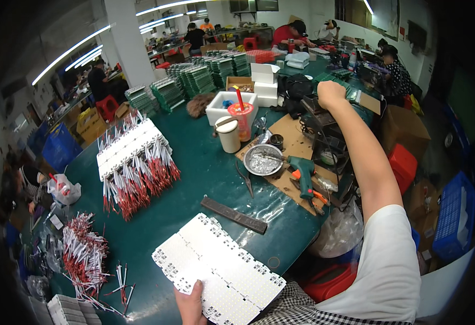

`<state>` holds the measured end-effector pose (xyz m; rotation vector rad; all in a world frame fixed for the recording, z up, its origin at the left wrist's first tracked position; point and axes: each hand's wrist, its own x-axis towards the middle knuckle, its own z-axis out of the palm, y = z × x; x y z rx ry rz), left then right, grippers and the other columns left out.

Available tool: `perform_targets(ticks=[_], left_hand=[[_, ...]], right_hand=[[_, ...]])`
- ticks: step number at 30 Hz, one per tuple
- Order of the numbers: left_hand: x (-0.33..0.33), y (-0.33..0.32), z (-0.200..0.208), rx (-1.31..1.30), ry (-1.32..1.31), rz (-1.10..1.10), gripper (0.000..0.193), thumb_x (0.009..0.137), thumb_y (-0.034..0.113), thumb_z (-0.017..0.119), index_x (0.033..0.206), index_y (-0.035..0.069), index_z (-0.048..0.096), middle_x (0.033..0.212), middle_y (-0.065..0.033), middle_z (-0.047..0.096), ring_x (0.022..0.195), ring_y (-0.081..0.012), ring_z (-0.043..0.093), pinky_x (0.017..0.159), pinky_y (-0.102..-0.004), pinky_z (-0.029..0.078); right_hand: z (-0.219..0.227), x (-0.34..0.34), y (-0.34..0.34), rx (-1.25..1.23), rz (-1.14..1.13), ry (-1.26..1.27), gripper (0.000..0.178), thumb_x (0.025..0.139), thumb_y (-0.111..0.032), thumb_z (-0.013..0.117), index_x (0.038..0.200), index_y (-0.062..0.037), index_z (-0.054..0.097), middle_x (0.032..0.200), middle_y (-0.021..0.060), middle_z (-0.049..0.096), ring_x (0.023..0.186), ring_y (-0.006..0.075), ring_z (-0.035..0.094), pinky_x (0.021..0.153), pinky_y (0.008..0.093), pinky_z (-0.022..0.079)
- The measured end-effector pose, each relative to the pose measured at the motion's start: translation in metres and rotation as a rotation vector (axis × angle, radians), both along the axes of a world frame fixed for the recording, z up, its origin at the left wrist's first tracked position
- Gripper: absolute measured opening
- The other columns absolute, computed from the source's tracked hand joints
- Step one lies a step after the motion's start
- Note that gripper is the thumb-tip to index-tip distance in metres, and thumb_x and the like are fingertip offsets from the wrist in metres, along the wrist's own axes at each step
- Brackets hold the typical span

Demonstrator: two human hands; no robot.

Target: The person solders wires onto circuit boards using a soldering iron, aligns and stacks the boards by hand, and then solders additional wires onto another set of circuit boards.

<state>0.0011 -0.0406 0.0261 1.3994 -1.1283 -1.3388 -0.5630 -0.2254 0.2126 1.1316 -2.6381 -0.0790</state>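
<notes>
Grasping a white panel (221, 265) by its lower left edge in the left grip (190, 306), with the thumb laid over the upper face, low in view at 6 o'clock. Counting from that panel, extending the right grip (332, 94) far out to 1 o'clock, with fingers curled at the top of a dark apparatus (324, 130); cannot tell whether clenched on any part of it. Facing, just beyond the panel at 12 o'clock, a dark straight bar (233, 215) flat on the green bench (172, 211). Farther out, toward 1 o'clock, a round metal bowl (256, 173) with silvery contents and a green gun-shaped tool (303, 176), both by a tan board (290, 131). At 9 o'clock, a heap of red and white wires (85, 252); at 11, a stack of wired white panels (129, 146). Well out at 12, a lidded cream container (229, 139) just beside a pink cup (242, 120), then stacks of green boards (197, 81). Off the bench at 3 o'clock, a red stool (332, 284).
</notes>
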Motion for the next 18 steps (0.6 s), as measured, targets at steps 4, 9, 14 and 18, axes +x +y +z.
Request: perform_targets(ticks=[4, 9, 14, 18], left_hand=[[0.000, 0.001, 0.005, 0.021, -0.042, 0.008, 0.048, 0.094, 0.006, 0.058, 0.139, -0.006, 0.046, 0.138, -0.0183, 0.054, 0.124, -0.0286, 0.053, 0.106, -0.0389, 0.041], [-0.002, 0.000, 0.005, 0.061, 0.066, 0.014, 0.050, 0.094, 0.005, 0.058, 0.141, -0.005, 0.043, 0.139, -0.0170, 0.053, 0.124, -0.0276, 0.052, 0.106, -0.0380, 0.041], [-0.002, 0.001, 0.005, 0.093, 0.062, 0.030, 0.052, 0.094, 0.006, 0.058, 0.142, -0.005, 0.041, 0.140, -0.0173, 0.053, 0.125, -0.0278, 0.052, 0.107, -0.0381, 0.040], [-0.005, 0.001, 0.016, 0.091, -0.058, -0.010, 0.052, 0.095, 0.008, 0.059, 0.142, -0.005, 0.041, 0.139, -0.0183, 0.053, 0.124, -0.0289, 0.052, 0.107, -0.0389, 0.040]], right_hand=[[0.020, 0.034, 0.003, 0.060, -0.080, -0.072, 0.066, 0.081, -0.057, 0.072, 0.126, -0.0091, 0.065, 0.129, 0.0113, 0.065, 0.117, 0.0312, 0.063, 0.094, 0.0489, 0.050], [0.007, 0.013, 0.002, 0.040, -0.037, -0.087, 0.062, 0.076, -0.050, 0.080, 0.121, -0.0079, 0.068, 0.126, 0.0119, 0.067, 0.116, 0.0315, 0.064, 0.092, 0.0455, 0.053], [0.018, 0.011, 0.007, -0.037, 0.071, -0.141, 0.054, 0.071, -0.033, 0.087, 0.113, -0.0021, 0.070, 0.120, 0.0173, 0.068, 0.113, 0.0341, 0.064, 0.093, 0.0423, 0.053], [0.048, 0.023, 0.016, -0.059, 0.113, -0.193, 0.047, 0.070, -0.029, 0.087, 0.102, 0.0027, 0.072, 0.112, 0.0205, 0.070, 0.108, 0.0353, 0.066, 0.091, 0.0410, 0.054]])
